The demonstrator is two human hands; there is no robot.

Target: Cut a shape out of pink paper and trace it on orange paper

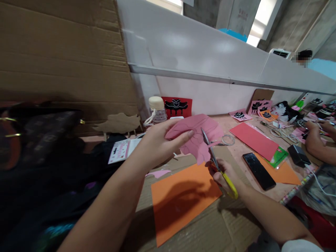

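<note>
Currently in our left hand: a pink paper sheet (196, 134) with a wavy cut edge and dark drawn curves, raised at mid-scene above the work surface; our left hand (162, 140) pinches its left side between thumb and fingers.
In our right hand: metal scissors (229, 184) with a yellow handle loop and an orange-red one; our right hand (225, 171) is curled round them.
Blades: at the right part of the pink paper, one crossing its front, tip pointing far and left — a narrow strip juts right beside them.
Below the paper: a flat, rectangular orange sheet (181, 217), shadowed by our hands, on brown corrugated cardboard (215, 229).
To the left: a curved pink scrap (159, 173) near the orange sheet's far left corner.
Far side: a clear bottle with a cream lid (156, 103), just beside a red card with a black ornament (187, 105).
To the right: a black phone (258, 170) lying flat; farther off, a red-pink rectangular sheet (253, 141) partly over a green packet (280, 157).
Far right: a co-worker's hands (312, 127) — what they hold is too small for us to tell.
</note>
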